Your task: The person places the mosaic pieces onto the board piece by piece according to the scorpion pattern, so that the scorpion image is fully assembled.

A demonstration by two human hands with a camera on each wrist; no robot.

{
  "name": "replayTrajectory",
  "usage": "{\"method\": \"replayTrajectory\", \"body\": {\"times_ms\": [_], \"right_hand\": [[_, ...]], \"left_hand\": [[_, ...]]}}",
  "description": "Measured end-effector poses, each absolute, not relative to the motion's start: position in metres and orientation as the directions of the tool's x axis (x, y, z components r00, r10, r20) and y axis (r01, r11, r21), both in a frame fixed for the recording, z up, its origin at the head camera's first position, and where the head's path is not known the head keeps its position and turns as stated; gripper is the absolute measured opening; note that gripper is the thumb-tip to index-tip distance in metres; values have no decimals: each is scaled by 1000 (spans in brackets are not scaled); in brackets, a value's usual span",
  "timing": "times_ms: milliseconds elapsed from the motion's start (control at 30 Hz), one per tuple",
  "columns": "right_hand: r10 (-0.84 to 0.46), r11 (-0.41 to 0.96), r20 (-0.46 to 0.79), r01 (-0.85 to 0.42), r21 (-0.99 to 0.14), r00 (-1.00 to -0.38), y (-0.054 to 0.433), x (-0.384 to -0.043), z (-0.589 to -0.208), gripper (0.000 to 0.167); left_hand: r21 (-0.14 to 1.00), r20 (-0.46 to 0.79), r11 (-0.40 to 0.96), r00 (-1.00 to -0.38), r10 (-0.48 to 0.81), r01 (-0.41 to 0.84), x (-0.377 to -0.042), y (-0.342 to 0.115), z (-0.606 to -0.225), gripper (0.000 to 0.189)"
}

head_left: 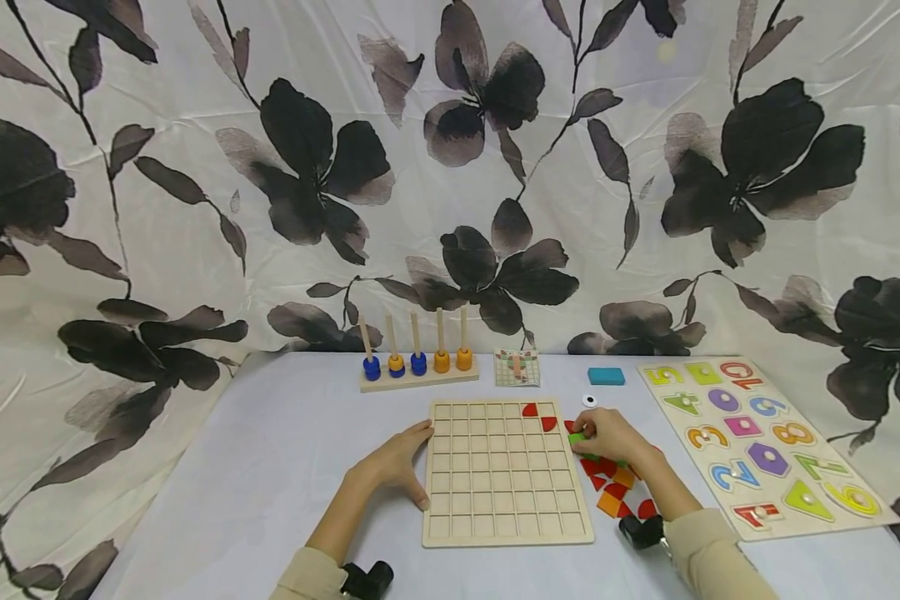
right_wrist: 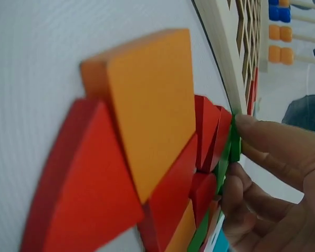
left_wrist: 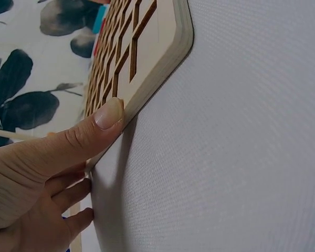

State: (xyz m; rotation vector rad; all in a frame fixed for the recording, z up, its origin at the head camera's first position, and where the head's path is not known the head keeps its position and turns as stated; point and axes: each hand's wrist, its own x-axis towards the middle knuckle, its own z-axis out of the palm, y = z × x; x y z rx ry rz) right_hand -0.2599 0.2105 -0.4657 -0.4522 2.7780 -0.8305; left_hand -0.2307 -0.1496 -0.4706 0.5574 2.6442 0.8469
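Observation:
A wooden grid board [head_left: 487,482] lies on the table, with two red quarter-circle pieces [head_left: 548,423] in cells at its top right. My left hand [head_left: 392,460] rests along the board's left edge, fingers spread and thumb [left_wrist: 97,126] against the side. At the board's right edge my right hand [head_left: 613,435] pinches a small green piece [right_wrist: 235,139] between thumb and fingers; its full shape is hidden. Below that hand lies a loose pile of red pieces [right_wrist: 89,184], orange square pieces [right_wrist: 152,105] and some green ones, partly covered by the hand.
Behind the board stand a peg counter [head_left: 420,379] with blue and orange beads and a small pattern card [head_left: 517,368]. A blue block [head_left: 606,377] and a small white ring [head_left: 589,401] lie to its right. A number-and-shape puzzle board [head_left: 720,450] lies at the far right.

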Motion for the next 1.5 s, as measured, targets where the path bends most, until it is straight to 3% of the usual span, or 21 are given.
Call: {"method": "replayTrajectory", "body": {"times_ms": [400,800,1000,1500], "right_hand": [[-366,758,-162,-193,-623,-916,212,-264,-461,18],[-325,638,14,-230,-735,-946,209,-275,-460,14],[-282,544,37,-192,-817,-959,196,-282,-466,16],[-356,713,31,-293,-637,-934,154,-293,-465,7]], "left_hand": [[602,-175,754,-878,446,263,-232,-150,-472,111],[599,-159,751,-878,452,278,-231,-149,-470,111],[607,-158,745,-877,454,276,-231,-149,-470,111],[594,-163,755,-878,449,276,-229,-149,-469,111]]}}
